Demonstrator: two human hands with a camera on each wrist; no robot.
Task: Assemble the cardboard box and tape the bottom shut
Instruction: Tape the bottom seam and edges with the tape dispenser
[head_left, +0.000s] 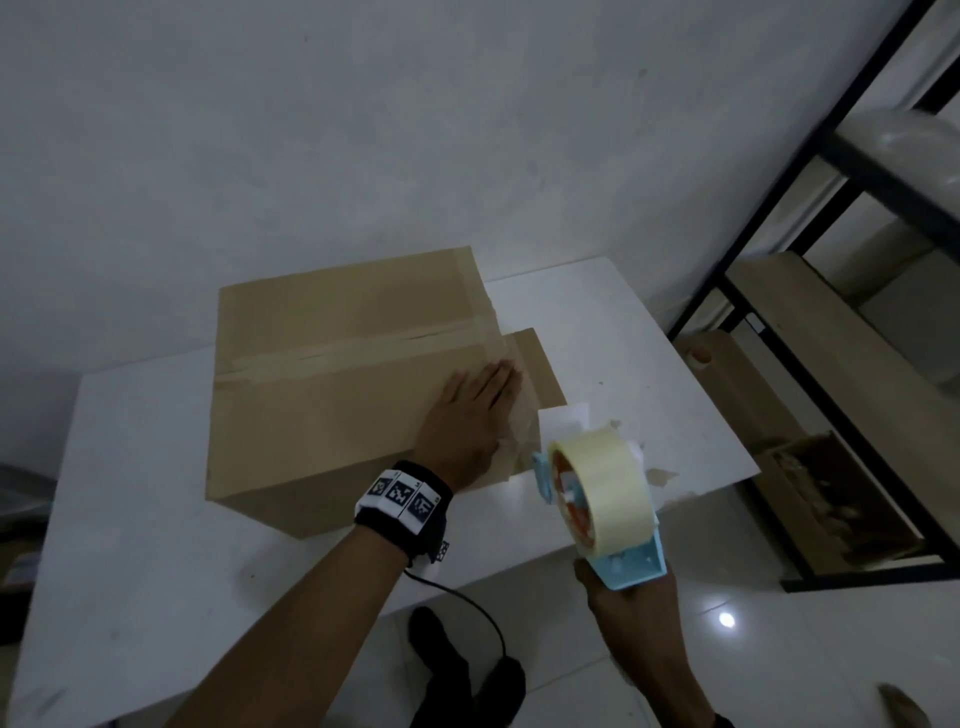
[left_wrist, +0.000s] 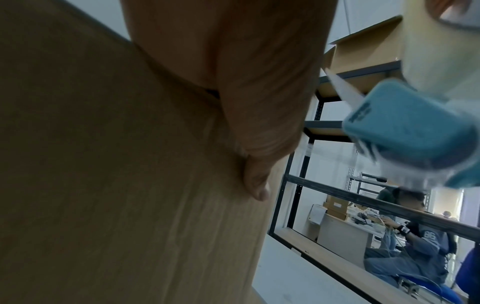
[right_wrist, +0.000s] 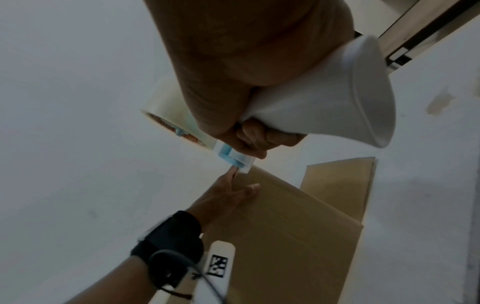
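Head view: left hand (head_left: 470, 415) flat on the cardboard box (head_left: 332, 384), smoothing tape; right hand (head_left: 631, 605) clamps the tape dispenser (head_left: 597, 499). Next, probably tear free.

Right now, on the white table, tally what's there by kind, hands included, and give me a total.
Cardboard box: 1
Tape dispenser, held above the table's edge: 1
Hands: 2, left hand flat on the box, right hand gripping the dispenser
Total: 4
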